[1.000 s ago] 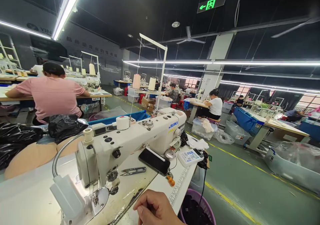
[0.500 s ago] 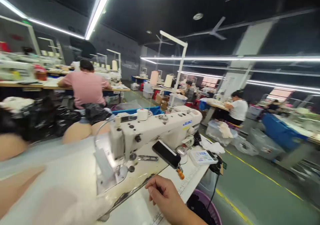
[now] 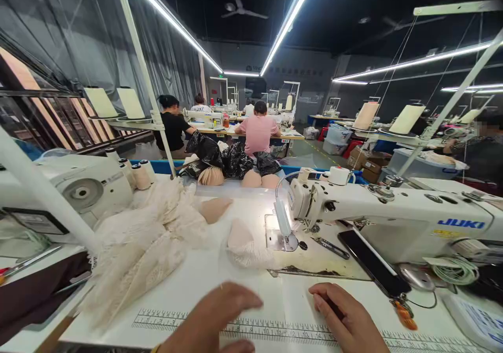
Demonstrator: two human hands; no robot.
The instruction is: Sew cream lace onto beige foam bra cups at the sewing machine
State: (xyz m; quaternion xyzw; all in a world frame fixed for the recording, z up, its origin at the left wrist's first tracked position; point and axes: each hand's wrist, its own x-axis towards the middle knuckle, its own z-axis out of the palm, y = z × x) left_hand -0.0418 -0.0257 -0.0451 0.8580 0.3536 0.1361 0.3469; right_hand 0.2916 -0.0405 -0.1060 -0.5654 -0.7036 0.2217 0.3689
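Note:
My left hand (image 3: 218,313) hovers above the front of the white sewing table, slightly blurred, fingers stretched out and thumb apart, with nothing in it. My right hand (image 3: 349,316) is loosely curled over the printed ruler strip (image 3: 291,333), thumb near the forefinger and nothing visible between them. Beyond the hands stands a white JUKI sewing machine (image 3: 396,206). Left of its needle plate lies a beige cup piece with sheer lace (image 3: 243,240). Another beige cup (image 3: 215,209) rests further back. Cream lace fabric (image 3: 145,243) is heaped on the left.
Thread snips (image 3: 332,247), a black phone (image 3: 373,264) and an orange charm (image 3: 404,315) lie by the machine. Thread cones (image 3: 141,176) stand at the left. Stacked cups (image 3: 251,179) and black plastic bags (image 3: 236,159) line the back edge. Several people work at machines beyond.
My view has swung left, bringing the lace heap and left-hand machine into sight. My left hand now shows clearly over the table's front. My right hand stays loosely curled.

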